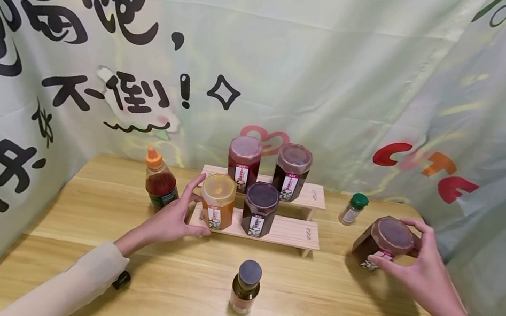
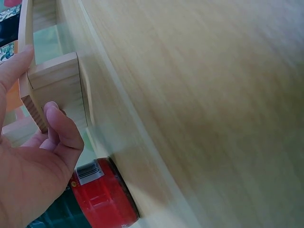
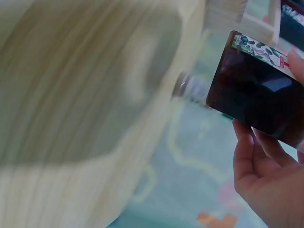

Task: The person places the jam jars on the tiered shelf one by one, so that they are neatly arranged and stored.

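Observation:
My left hand [image 1: 174,217] is at the left end of a two-step wooden rack [image 1: 288,230]. In the left wrist view, its thumb lies on the board's edge and curled fingers [image 2: 61,126] grip the board's end. An amber jar [image 1: 217,201] and a dark jar [image 1: 260,210] stand on the lower step; a red jar [image 1: 243,165] and another dark one [image 1: 292,171] are on the upper step. Off to the right, my right hand [image 1: 422,268] holds a dark octagonal jar [image 3: 256,90] between thumb and fingers, tilted and raised off the table.
Left of the rack stands a sauce bottle with an orange cap [image 1: 161,180]. A green-capped spice bottle [image 1: 353,210] is between the rack and the held jar. Nearer me is a dark-capped bottle [image 1: 246,286]. Printed cloth [image 1: 341,84] hangs behind the wooden table [image 1: 156,295].

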Demonstrator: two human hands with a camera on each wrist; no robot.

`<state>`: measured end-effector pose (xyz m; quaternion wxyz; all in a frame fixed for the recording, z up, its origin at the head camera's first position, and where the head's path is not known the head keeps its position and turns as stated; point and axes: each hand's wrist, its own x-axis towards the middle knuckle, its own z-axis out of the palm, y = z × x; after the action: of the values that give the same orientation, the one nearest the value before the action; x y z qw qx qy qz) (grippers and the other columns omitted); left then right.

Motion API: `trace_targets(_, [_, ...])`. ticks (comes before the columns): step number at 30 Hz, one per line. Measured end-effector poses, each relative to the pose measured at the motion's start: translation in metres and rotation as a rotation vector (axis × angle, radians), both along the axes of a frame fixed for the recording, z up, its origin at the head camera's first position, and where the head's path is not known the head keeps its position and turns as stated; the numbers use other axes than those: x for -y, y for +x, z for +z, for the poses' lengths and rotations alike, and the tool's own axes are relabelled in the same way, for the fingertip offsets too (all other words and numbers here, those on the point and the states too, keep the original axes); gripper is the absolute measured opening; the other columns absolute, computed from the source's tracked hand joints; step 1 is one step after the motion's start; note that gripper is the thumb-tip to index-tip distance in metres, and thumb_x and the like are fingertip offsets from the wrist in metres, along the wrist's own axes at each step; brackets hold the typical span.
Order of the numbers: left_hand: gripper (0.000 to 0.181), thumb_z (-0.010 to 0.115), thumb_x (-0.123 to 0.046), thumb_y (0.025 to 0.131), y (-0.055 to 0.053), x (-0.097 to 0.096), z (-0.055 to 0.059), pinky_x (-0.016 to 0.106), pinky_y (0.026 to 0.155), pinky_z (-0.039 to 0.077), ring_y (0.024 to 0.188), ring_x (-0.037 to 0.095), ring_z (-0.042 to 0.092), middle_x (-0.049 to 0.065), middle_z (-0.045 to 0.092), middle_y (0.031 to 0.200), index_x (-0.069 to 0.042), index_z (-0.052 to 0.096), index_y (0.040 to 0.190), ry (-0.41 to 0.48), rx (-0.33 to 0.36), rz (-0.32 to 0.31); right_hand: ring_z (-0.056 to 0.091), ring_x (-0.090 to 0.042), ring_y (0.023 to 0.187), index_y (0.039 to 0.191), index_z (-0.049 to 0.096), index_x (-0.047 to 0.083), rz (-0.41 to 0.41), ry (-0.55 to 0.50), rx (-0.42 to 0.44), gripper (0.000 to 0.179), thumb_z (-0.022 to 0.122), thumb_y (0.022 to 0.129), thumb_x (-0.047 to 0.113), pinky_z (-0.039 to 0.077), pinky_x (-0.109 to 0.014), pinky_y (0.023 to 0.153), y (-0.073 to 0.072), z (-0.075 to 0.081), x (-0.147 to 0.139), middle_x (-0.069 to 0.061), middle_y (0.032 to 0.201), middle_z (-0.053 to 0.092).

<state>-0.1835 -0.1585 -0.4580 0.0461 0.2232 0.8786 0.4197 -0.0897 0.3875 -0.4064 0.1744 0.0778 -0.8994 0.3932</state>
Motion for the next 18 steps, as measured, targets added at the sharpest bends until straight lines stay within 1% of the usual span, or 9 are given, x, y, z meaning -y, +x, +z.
trace_targets(1, [0.136, 0.098, -0.039, 0.085, 0.001, 0.000, 0.001, 0.054, 0.085, 0.055, 0.113, 0.042, 0.071, 0.029, 0.055, 0.154, -0.042, -0.006, 0.174, 0.000, 0.001, 0.002, 0.065, -0.002, 0.090, 0.155, 0.037, 0.007, 0.011, -0.003, -0.009, 0.103, 0.102, 0.075, 0.002, 0.048, -0.012, 0.075, 0.000, 0.002, 0.004, 0.003, 0.106, 0.069])
trace_targets(2, [0.137, 0.098, -0.039, 0.085, 0.001, 0.001, 0.002, 0.057, 0.087, 0.055, 0.116, 0.043, 0.070, 0.029, 0.055, 0.155, -0.042, -0.006, 0.174, 0.002, 0.005, 0.002, 0.066, -0.003, 0.090, 0.154, 0.038, 0.006, 0.021, -0.007, -0.018, 0.103, 0.102, 0.074, 0.001, 0.049, -0.012, 0.076, 0.000, 0.003, 0.008, 0.002, 0.106, 0.069])
trace_targets(3, [0.137, 0.098, -0.039, 0.085, 0.001, 0.001, 0.002, 0.058, 0.092, 0.054, 0.125, 0.043, 0.066, 0.028, 0.055, 0.155, -0.042, -0.006, 0.174, -0.001, 0.001, 0.003, 0.066, -0.003, 0.089, 0.154, 0.038, 0.005, 0.027, -0.005, -0.026, 0.103, 0.103, 0.073, 0.001, 0.049, -0.012, 0.076, -0.001, 0.005, 0.013, 0.001, 0.107, 0.070])
trace_targets(6, [0.137, 0.098, -0.039, 0.085, 0.002, 0.001, 0.002, 0.063, 0.098, 0.052, 0.131, 0.045, 0.063, 0.029, 0.055, 0.155, -0.041, -0.006, 0.174, -0.002, -0.002, 0.003, 0.065, -0.004, 0.089, 0.155, 0.038, 0.004, 0.046, 0.005, -0.036, 0.106, 0.103, 0.071, 0.001, 0.049, -0.013, 0.076, -0.002, 0.008, 0.024, -0.005, 0.109, 0.069])
trace_targets(8, [0.137, 0.098, -0.038, 0.085, 0.002, 0.001, 0.002, 0.063, 0.097, 0.052, 0.129, 0.045, 0.063, 0.029, 0.055, 0.155, -0.042, -0.006, 0.174, -0.002, -0.001, 0.007, 0.064, -0.004, 0.090, 0.156, 0.037, 0.006, 0.059, 0.020, -0.032, 0.109, 0.104, 0.071, 0.003, 0.049, -0.014, 0.077, -0.003, 0.011, 0.031, -0.008, 0.111, 0.070])
trace_targets(9, [0.137, 0.098, -0.038, 0.085, 0.002, 0.001, 0.002, 0.062, 0.094, 0.053, 0.126, 0.045, 0.065, 0.029, 0.055, 0.155, -0.043, -0.006, 0.174, -0.001, 0.000, 0.007, 0.064, -0.004, 0.091, 0.157, 0.036, 0.007, 0.064, 0.027, -0.029, 0.110, 0.104, 0.071, 0.004, 0.048, -0.014, 0.077, -0.004, 0.012, 0.034, -0.009, 0.111, 0.071])
trace_targets(10, [0.137, 0.098, -0.038, 0.085, 0.002, 0.001, 0.001, 0.062, 0.093, 0.053, 0.126, 0.044, 0.065, 0.029, 0.055, 0.155, -0.043, -0.006, 0.174, -0.001, -0.002, 0.005, 0.064, -0.004, 0.091, 0.158, 0.036, 0.007, 0.071, 0.028, -0.027, 0.111, 0.105, 0.071, 0.004, 0.048, -0.015, 0.076, -0.004, 0.013, 0.037, -0.010, 0.112, 0.072])
trace_targets(15, [0.137, 0.098, -0.039, 0.085, 0.001, 0.001, 0.000, 0.061, 0.094, 0.054, 0.127, 0.042, 0.065, 0.027, 0.055, 0.155, -0.044, -0.006, 0.173, 0.001, -0.005, -0.004, 0.065, -0.005, 0.091, 0.158, 0.037, 0.011, 0.097, 0.029, -0.015, 0.111, 0.106, 0.071, 0.007, 0.049, -0.018, 0.073, -0.004, 0.017, 0.052, -0.010, 0.111, 0.073])
trace_targets(18, [0.137, 0.098, -0.040, 0.085, 0.001, 0.001, 0.000, 0.062, 0.097, 0.052, 0.129, 0.042, 0.064, 0.027, 0.057, 0.154, -0.044, -0.006, 0.174, -0.002, -0.009, -0.002, 0.065, -0.004, 0.095, 0.158, 0.038, 0.012, 0.123, 0.024, -0.019, 0.111, 0.106, 0.070, 0.008, 0.049, -0.016, 0.077, -0.005, 0.018, 0.062, -0.010, 0.114, 0.073])
